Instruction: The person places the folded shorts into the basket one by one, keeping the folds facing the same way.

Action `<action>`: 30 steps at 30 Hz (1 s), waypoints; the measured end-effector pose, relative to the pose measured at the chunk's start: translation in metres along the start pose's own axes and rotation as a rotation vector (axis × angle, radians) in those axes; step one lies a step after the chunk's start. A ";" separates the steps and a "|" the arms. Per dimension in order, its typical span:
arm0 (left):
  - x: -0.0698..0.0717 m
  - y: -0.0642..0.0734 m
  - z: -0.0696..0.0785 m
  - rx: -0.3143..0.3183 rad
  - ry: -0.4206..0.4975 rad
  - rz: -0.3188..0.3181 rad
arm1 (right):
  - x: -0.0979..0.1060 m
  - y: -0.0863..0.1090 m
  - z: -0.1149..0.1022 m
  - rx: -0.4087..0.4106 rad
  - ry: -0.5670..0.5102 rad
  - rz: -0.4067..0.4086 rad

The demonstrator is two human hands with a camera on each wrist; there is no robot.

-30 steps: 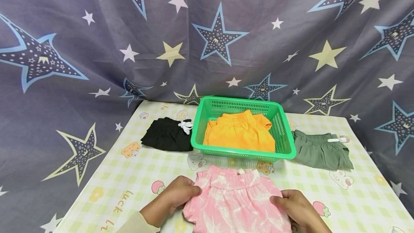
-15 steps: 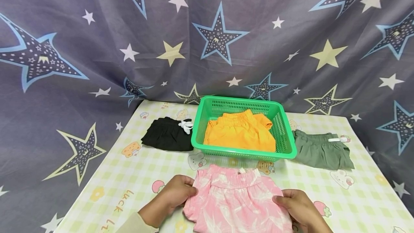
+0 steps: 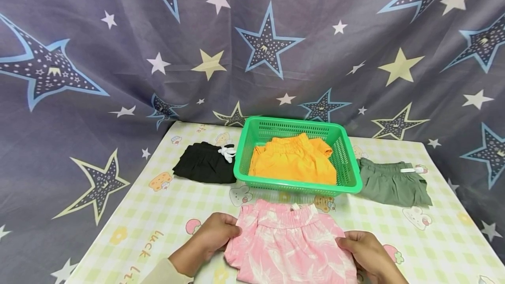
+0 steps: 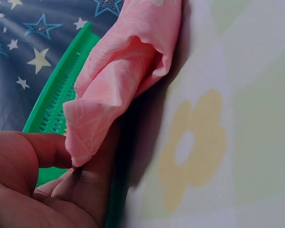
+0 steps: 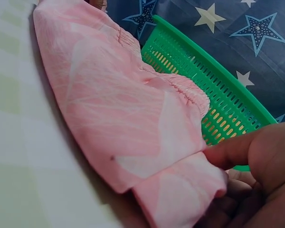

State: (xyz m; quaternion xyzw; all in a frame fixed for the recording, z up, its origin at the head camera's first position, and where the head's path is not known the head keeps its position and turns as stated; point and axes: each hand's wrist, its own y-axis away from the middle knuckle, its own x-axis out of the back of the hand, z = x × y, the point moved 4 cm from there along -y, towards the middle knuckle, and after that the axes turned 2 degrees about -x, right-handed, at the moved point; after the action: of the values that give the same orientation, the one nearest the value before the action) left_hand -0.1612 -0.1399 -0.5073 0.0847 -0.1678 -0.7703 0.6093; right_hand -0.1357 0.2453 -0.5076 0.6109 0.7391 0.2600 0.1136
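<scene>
Pink shorts (image 3: 292,244) with a white leaf print and a gathered elastic waistband are held folded at the table's front, waistband toward the basket. My left hand (image 3: 216,236) pinches their left edge between thumb and fingers; in the left wrist view the pink cloth (image 4: 102,104) hangs from that pinch close over the table. On the opposite edge, my right hand (image 3: 364,251) pinches the cloth, its thumb on top. The right wrist view shows a folded layer of the shorts (image 5: 180,190) in those fingers. The lower end of the shorts runs out of the head view.
Behind the pink shorts stands a green basket (image 3: 297,186) with yellow-orange shorts (image 3: 293,161) in it. Black shorts (image 3: 205,163) with a white drawstring lie left of it, grey-green shorts (image 3: 394,183) right of it. A star-printed curtain (image 3: 252,86) rises behind the checked table cover (image 3: 146,214).
The right hand has shifted very slightly to the right along with its edge of the pink shorts. Both hands keep their pinch; the basket and other shorts stay put.
</scene>
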 end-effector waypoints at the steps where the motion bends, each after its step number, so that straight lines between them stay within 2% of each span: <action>1: 0.000 0.000 0.000 -0.004 0.004 -0.001 | 0.000 0.000 0.001 0.004 -0.002 0.007; 10: 0.001 0.001 0.005 -0.032 0.021 0.013 | 0.001 0.000 0.003 0.021 -0.044 0.112; 18: 0.000 0.003 0.011 -0.036 0.044 -0.017 | 0.001 0.006 -0.002 0.034 -0.057 0.102; 24: 0.000 0.004 0.006 -0.008 -0.007 -0.013 | -0.001 0.003 0.004 0.035 -0.060 0.028; 27: -0.003 0.003 0.003 0.019 -0.032 -0.051 | -0.005 0.001 0.007 0.030 -0.078 -0.040; 30: -0.006 0.000 0.002 0.021 -0.039 -0.083 | -0.008 0.000 0.007 0.039 -0.093 -0.088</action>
State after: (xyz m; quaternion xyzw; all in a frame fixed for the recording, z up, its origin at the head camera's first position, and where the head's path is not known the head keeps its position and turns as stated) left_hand -0.1608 -0.1339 -0.5056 0.0831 -0.1842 -0.7946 0.5725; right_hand -0.1305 0.2394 -0.5146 0.5912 0.7642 0.2116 0.1472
